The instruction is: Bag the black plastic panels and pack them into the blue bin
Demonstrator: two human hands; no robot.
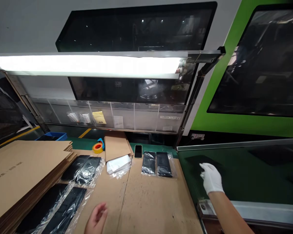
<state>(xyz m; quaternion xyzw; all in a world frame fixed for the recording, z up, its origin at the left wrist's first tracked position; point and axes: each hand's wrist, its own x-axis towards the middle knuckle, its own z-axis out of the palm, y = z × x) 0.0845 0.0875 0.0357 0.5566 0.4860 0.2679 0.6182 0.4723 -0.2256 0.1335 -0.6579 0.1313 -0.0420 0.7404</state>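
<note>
My right hand (211,178), in a white glove, is over the dark green conveyor belt (234,188) at the right, its fingers curled near a flat black piece (202,160); whether they grip anything is hidden. My bare left hand (97,218) hovers low over the cardboard-covered table (151,204), its fingers curled and any contents too small to make out. Two black pieces in clear bags (148,163) (164,164) lie side by side near the table's back. More bagged black pieces (88,170) (65,209) rest at the left.
Flat cardboard sheets (26,172) are stacked at the far left. Along the back are tape rolls (98,148), brown cardboard (117,146), white bags (118,164) and a phone (138,151). A lit lamp (88,65) hangs above clear bins (123,117). A blue crate (52,136) stands behind the sheets.
</note>
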